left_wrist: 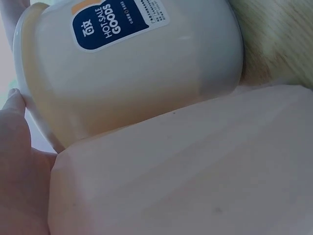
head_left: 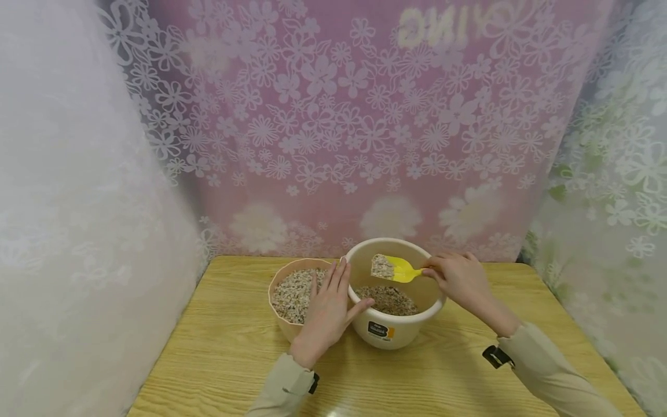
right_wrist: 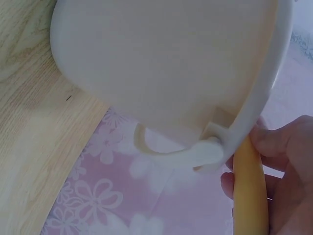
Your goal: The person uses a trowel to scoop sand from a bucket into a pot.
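My right hand (head_left: 461, 281) grips a small yellow scoop (head_left: 403, 270) loaded with grainy, pale mixed material, held over the cream bucket (head_left: 359, 335). In the right wrist view, fingers and thumb pinch its yellow handle (right_wrist: 250, 191) beside the bucket's rim. More of the grains (head_left: 388, 299) lie low inside the bucket. Left of it stands a peach pot (head_left: 285, 329) with a scalloped rim, filled high with similar grains (head_left: 294, 295). My left hand (head_left: 329, 310) lies with extended fingers across the neighbouring rims, its thumb at the bucket's rim.
Both containers stand side by side on a wood-grain table (head_left: 229, 347). A pink flowered curtain (head_left: 365, 145) hangs behind, with pale sheets at both sides. The bucket's carrying handle (right_wrist: 166, 157) hangs at its side in the right wrist view.
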A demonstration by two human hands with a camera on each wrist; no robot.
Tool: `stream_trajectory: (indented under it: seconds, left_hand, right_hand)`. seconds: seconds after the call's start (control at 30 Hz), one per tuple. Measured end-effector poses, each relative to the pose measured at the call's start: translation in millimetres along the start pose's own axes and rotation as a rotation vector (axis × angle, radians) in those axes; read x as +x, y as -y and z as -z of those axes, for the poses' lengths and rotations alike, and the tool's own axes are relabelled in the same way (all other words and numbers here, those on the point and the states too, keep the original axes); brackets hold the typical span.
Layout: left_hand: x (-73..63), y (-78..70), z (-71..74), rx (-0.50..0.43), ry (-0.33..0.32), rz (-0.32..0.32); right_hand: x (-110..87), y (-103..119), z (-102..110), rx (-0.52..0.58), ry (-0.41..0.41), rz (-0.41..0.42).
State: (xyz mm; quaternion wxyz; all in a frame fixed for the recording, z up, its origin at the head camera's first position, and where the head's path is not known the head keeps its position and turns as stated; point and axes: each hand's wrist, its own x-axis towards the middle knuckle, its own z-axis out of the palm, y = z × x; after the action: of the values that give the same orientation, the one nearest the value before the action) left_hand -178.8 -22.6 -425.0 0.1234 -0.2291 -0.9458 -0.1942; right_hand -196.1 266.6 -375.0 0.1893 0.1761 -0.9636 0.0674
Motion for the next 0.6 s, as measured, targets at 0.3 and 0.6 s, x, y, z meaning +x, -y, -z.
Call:
stream_trajectory:
  seconds: [0.3, 0.6]
  left_hand:
    - [-12.5, 10.7, 8.7, -0.054, -0.058, 0.022]
    - [-28.8, 48.5, 34.7, -0.033, -0.121, 0.089]
  right_hand:
    - [-5.2, -0.1, 1.1, -0.025, -0.094, 0.040]
    - [-6.1, 3.4, 2.5, -0.084, -0.126, 0.040]
